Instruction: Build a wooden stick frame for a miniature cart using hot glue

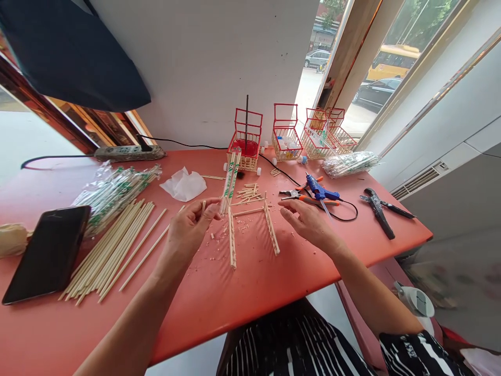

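Note:
My left hand (190,224) is closed, fingers pinching a short piece of wooden stick (203,206). It is beside the left panel of a small frame of glued wooden sticks (232,240). This frame stands on the red table (188,324), its two side panels joined by a crossbar at the far end. To the frame's right, my right hand (311,222) is open, fingers stretched toward it and holding nothing visible. Short cut stick pieces (249,193) and crumbs lie around and behind the frame. Several paper-wrapped chopsticks (231,177) rest against a red-rimmed stick cart (245,143).
On the left are loose chopsticks (113,250), wrapped chopsticks (121,190), a black phone (49,253) and a tissue (183,184). A blue glue gun (321,188), pliers (303,198) and a black-handled tool (379,214) lie right. More stick carts (287,141) line the wall.

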`<state>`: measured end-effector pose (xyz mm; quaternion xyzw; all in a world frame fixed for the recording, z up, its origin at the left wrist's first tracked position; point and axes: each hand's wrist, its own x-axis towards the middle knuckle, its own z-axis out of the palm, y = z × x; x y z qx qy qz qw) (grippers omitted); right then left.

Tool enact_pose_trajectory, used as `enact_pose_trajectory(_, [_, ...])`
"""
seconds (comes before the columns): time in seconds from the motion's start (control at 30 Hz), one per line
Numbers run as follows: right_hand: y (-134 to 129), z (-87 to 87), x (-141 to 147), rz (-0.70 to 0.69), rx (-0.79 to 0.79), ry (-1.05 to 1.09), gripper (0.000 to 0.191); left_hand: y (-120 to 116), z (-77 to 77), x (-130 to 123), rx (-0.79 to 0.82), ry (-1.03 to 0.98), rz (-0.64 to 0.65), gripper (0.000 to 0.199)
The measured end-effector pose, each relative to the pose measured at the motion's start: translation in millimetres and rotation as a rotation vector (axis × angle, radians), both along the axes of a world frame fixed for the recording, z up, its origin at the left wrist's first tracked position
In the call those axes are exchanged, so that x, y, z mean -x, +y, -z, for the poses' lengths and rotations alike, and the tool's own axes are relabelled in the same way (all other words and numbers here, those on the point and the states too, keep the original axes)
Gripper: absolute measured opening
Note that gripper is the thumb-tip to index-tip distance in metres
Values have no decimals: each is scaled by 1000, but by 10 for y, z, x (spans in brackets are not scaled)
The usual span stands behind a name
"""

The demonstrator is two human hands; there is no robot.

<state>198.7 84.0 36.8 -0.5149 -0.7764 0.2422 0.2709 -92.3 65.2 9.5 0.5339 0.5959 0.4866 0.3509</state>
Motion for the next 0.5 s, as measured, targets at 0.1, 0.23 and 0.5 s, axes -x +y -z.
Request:
enact_pose_trajectory(0.1, [-87, -20, -118, 48, -20, 24, 31, -33, -43, -23, -43, -81, -23, 44])
enact_pose_trajectory(0.23, [-206, -102, -323, 143, -73, 58, 33, -61, -103, -54, -81, -206, -41, 40])
enact_pose_trajectory(0.5, [-58, -134, -1011, 431, -236, -66, 30, -88, -152, -114, -83, -237, -5, 49])
